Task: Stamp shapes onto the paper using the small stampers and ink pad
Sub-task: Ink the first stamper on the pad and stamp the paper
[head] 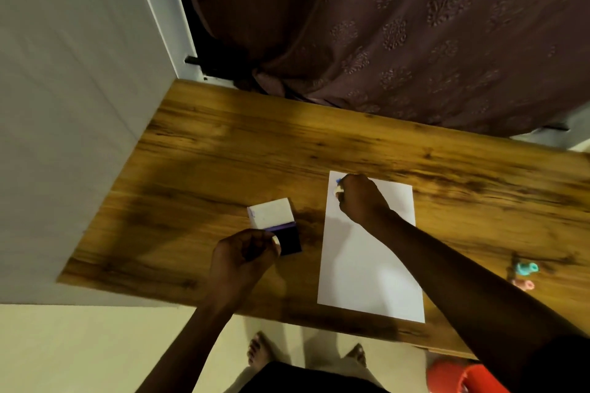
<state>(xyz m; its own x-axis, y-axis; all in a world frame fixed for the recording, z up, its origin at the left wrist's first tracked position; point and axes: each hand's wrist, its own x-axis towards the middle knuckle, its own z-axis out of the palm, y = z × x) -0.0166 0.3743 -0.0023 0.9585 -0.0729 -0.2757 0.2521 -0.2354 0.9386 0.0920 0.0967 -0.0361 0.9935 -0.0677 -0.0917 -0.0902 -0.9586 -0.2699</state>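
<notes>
A white sheet of paper (pixel 367 265) lies on the wooden table (pixel 223 143). My right hand (pixel 360 201) is closed around a small stamper (pixel 339 188) at the paper's far left corner, where a bit of blue shows under the fingers. Left of the paper sits the ink pad (pixel 289 241), dark, with its white lid (pixel 271 213) flipped open behind it. My left hand (pixel 242 257) rests against the pad's near left edge, fingers curled on it.
A teal stamper (pixel 526 268) and a pink stamper (pixel 525 284) lie on the table right of the paper. A brown curtain (pixel 415 25) hangs behind the table, a white wall (pixel 64 105) stands on the left. An orange object (pixel 463 376) sits on the floor.
</notes>
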